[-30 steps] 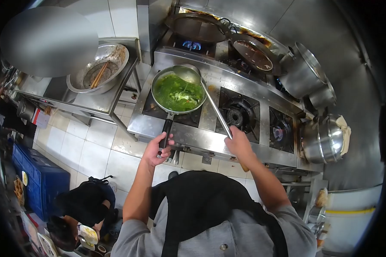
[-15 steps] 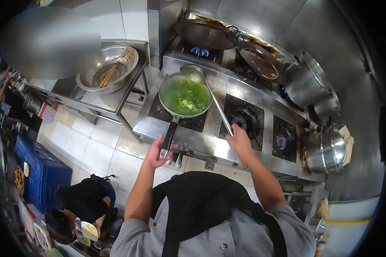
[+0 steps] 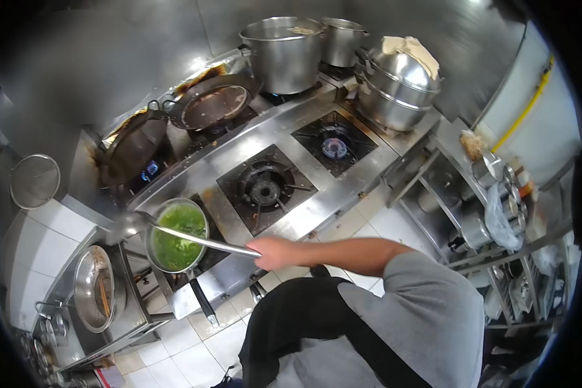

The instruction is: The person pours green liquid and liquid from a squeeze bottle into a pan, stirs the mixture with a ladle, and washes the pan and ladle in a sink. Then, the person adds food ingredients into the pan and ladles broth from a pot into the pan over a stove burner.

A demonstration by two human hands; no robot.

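Note:
My right hand (image 3: 273, 252) is closed round the end of a long-handled metal ladle (image 3: 197, 240). The handle crosses above a pan (image 3: 204, 216) of bright green liquid with pale and leafy bits in it. Past the pan's left rim, the ladle's bowl (image 3: 134, 225) hangs blurred by motion. The pan sits on the front left burner, its black handle (image 3: 202, 299) pointing toward me with no hand on it. My left hand is out of view.
Two dark woks (image 3: 134, 152) stand on the back burners, one above a blue flame. A tall pot (image 3: 282, 61) and a stacked steamer (image 3: 401, 90) are farther right. A low flame burns at the front right burner (image 3: 334, 148). A steel bowl with chopsticks (image 3: 84, 284) sits left.
My view has swung to the right. My left hand has left the pan handle area and gone out of view. The ladle's bowl has moved from over the pan to beyond its left rim.

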